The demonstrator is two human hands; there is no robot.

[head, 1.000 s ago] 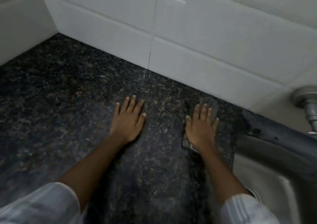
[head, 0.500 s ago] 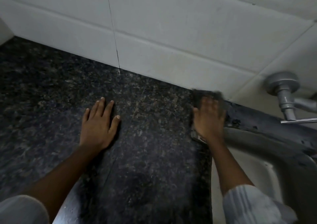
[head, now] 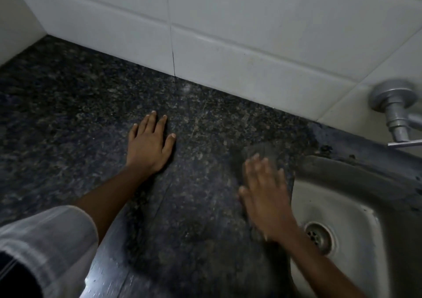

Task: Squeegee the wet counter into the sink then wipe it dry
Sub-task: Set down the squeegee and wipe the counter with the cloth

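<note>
1. Wiping step, by the look of it: the right hand [head: 266, 197] presses flat on a dark cloth [head: 262, 152] right at the counter's [head: 68, 115] edge beside the sink [head: 356, 206]. Motion blur smears that hand, so it reads as mid-stroke.
2. Fingers on the right are spread and extended, palm down. It is a press, not a pinch; nothing is gripped.
3. The cloth pokes out just beyond the fingertips [head: 257, 158], toward the wall [head: 251, 35], and most of it lies hidden under the palm. I cannot tell whether it is a cloth or a flat pad.
4. The left hand [head: 149, 144] lies open on the bare counter, fingers out, well apart from the cloth. It is bracing, I judge.
5. Next call: keep the palm's weight on the cloth and sweep toward the sink rim. Watch that the cloth does not slip over the edge into the bowl.
6. The counter near the bottom edge glints, so it is possibly wet there.
</note>
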